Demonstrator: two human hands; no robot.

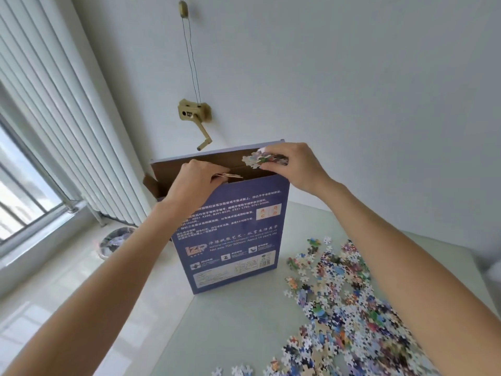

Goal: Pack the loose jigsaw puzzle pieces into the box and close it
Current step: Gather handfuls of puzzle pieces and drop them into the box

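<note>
The box stands upright on its narrow end near the far left part of the pale surface, its blue printed back facing the camera and its brown cardboard inside showing at the open top. A brown flap hangs out at the upper left corner.

The left hand is at the top edge of the box, its fingers curled closed over the near wall and pinching what looks like a thin cardboard flap at the opening. The right hand is over the top right of the box, its fingers closed around a clump of puzzle pieces held just above the opening.

To the right of the box, well apart from it, a large heap of loose puzzle pieces spreads across the surface from the middle toward the near right edge, partly under the right forearm.

Behind the box, a tan hand crank with two thin cords is fixed to the white wall. On the left are white vertical blinds, a window, and a bin on the floor.
</note>
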